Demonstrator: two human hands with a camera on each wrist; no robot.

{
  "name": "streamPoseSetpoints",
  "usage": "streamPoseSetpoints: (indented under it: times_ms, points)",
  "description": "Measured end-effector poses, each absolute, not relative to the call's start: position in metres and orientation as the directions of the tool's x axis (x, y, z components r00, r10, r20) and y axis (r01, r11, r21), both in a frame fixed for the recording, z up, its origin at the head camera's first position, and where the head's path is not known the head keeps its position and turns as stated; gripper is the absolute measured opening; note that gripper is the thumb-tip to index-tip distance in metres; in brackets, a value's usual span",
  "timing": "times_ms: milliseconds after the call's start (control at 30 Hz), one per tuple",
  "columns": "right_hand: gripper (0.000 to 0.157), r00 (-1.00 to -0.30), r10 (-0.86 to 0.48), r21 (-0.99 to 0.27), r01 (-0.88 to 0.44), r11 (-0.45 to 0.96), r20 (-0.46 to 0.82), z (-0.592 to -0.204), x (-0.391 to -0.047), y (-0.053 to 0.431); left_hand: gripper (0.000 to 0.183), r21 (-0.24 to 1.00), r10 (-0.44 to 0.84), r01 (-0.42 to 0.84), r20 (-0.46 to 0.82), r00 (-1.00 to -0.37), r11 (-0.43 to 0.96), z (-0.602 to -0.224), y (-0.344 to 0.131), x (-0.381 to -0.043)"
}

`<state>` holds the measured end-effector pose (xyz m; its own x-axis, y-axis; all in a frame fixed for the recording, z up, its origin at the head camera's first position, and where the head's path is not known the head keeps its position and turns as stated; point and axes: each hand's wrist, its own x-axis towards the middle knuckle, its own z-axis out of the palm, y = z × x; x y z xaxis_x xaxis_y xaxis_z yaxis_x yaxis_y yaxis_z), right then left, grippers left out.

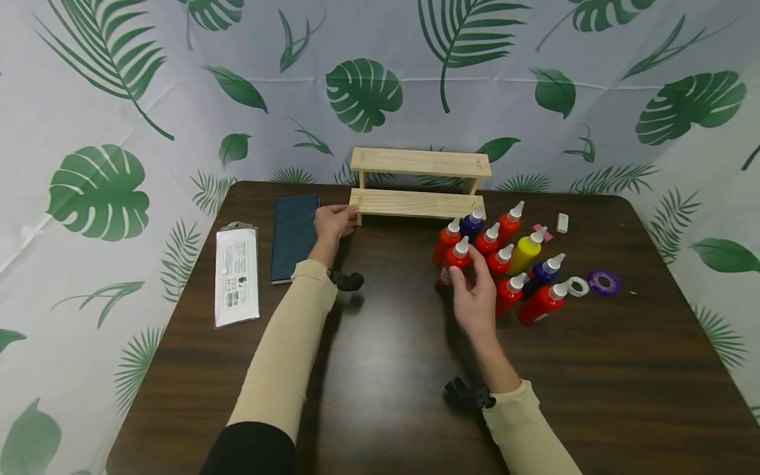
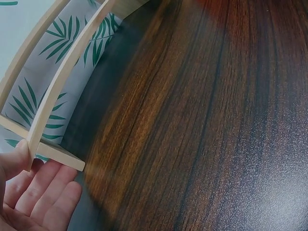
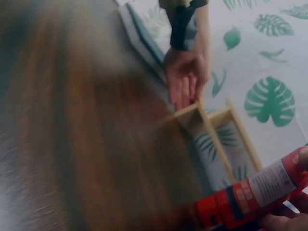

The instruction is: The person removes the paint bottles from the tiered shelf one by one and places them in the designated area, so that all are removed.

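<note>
My left hand [image 1: 334, 224] pinches the left end of a two-tier wooden shelf [image 1: 418, 203], thumb over the lower board and fingers beneath it. The same end of the shelf shows close up in the left wrist view, with the fingertips [image 2: 72, 192] beside its leg. On the right, my right hand [image 1: 476, 300] grips a red squeeze bottle [image 1: 456, 256] with a white pointed cap. Its printed label [image 3: 269, 185] faces the right wrist camera. Behind and right of this bottle stand several more red bottles [image 1: 543, 305], a yellow bottle [image 1: 525, 254] and blue bottles [image 1: 472, 226].
A dark blue notebook [image 1: 293, 234] and a white packaged item [image 1: 237, 277] lie on the left of the brown table [image 1: 380, 396]. Right of the bottles are a purple tape roll [image 1: 617, 282], a white ring [image 1: 572, 291] and a small white block [image 1: 562, 223]. A leaf-print curtain [image 1: 368, 39] hangs behind.
</note>
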<state>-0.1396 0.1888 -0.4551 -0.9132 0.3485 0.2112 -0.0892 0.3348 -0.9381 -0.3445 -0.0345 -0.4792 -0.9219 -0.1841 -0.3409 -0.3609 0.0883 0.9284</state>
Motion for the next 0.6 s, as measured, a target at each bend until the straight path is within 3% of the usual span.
streamPoseSetpoints:
  times_ms: [600]
  points:
    - [0.048,-0.912,0.350,-0.931,-0.085,0.354,0.216,-0.484,-0.138,0.196,0.037,0.934,-0.181,-0.349,-0.331,-0.926,0.078,-0.480,-0.034,-0.344]
